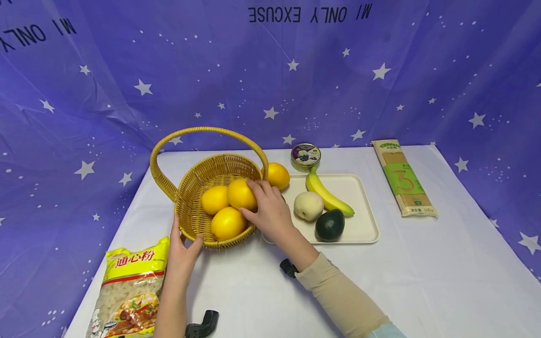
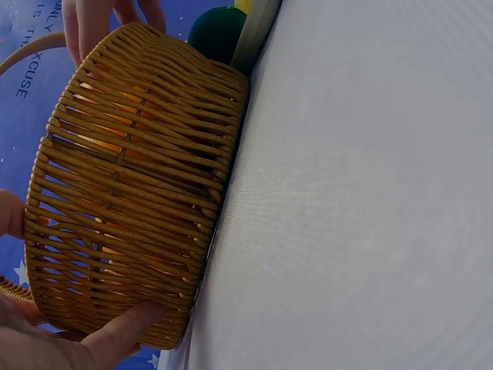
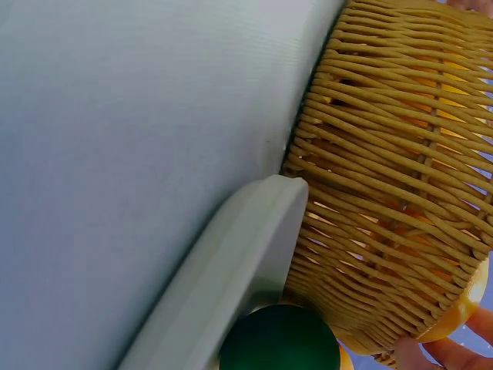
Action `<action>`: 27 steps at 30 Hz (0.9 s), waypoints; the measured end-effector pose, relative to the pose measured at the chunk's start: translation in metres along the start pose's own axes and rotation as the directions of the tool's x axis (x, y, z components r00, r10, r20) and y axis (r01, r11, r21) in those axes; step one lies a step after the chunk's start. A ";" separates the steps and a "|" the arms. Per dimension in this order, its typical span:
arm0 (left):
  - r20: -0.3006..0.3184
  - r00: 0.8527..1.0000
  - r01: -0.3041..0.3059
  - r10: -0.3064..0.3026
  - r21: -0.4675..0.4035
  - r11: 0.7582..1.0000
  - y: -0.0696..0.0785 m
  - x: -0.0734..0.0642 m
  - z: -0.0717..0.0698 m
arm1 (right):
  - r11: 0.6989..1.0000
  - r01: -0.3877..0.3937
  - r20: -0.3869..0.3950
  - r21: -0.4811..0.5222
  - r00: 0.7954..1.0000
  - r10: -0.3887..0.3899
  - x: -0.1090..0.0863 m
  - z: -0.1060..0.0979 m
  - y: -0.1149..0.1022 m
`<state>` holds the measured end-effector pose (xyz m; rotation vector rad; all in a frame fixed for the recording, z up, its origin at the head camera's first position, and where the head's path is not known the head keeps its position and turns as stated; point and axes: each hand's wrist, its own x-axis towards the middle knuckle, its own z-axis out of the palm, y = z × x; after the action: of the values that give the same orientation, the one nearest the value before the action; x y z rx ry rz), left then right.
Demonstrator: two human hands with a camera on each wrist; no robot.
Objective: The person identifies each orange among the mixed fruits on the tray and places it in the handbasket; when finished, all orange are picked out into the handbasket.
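The yellow wicker basket (image 1: 195, 234) with a tall arched handle stands left of centre. Two oranges (image 1: 228, 224) lie in it, and my right hand (image 1: 272, 211) grips a third orange (image 1: 241, 193) at the basket's right side, thumb in front and fingers over the top. My left hand (image 1: 182, 253) holds the basket at its front left. Seen from the left wrist, the left thumb (image 2: 127, 330) lies along the woven outer wall and a fingertip shows at the rim. The right wrist view shows right fingertips against the orange just past the rim.
Right of the basket, a cream tray (image 1: 365, 220) holds a banana (image 1: 327, 193), a pale round fruit (image 1: 308, 205) and a dark green avocado (image 1: 330, 225). Another orange (image 1: 278, 176) sits behind the basket's right rim. Around them are a round tin (image 1: 305, 156), a noodle pack (image 1: 403, 180) and a macaroni bag (image 1: 131, 288).
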<state>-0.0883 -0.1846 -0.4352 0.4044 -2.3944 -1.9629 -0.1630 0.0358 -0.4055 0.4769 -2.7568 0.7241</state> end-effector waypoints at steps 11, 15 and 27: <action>0.013 1.000 -0.010 0.010 -0.018 1.000 -0.004 0.001 -0.002 | 0.999 0.009 0.026 -0.043 1.000 -0.008 -0.001 0.001 0.002; 0.015 1.000 -0.012 0.012 -0.021 1.000 -0.004 0.001 -0.002 | 0.999 0.004 0.052 -0.054 0.999 -0.001 -0.001 0.000 0.002; 0.004 1.000 -0.005 0.005 0.000 1.000 -0.001 0.001 0.000 | 0.990 0.064 -0.098 0.128 0.994 -0.052 -0.006 -0.021 0.011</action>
<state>-0.0888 -0.1847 -0.4366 0.3952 -2.3955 -1.9635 -0.1582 0.0575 -0.3944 0.5328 -2.6074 0.8938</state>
